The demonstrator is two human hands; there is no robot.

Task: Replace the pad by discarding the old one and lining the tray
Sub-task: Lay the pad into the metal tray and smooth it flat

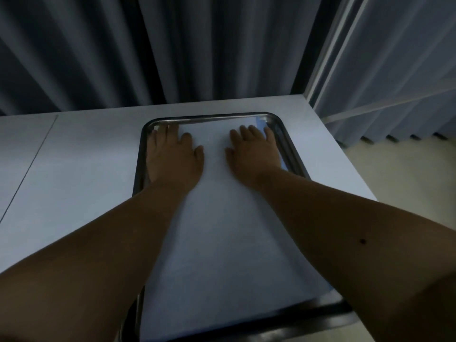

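Pad [222, 243] lies in tray [293, 146]; left hand [174, 156], right hand [254, 156] flat, fingers straight, pressing far end. Risk: uneven push wrinkles pad beyond fingertips.

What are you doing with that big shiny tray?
A person is putting a fresh white pad into a metal tray that sits on a pale table. The left hand and the right hand both lie flat on the far end of the pad, fingers straight, pressing it down into the tray. The pad already covers most of the tray. Grey curtains hang behind the table.
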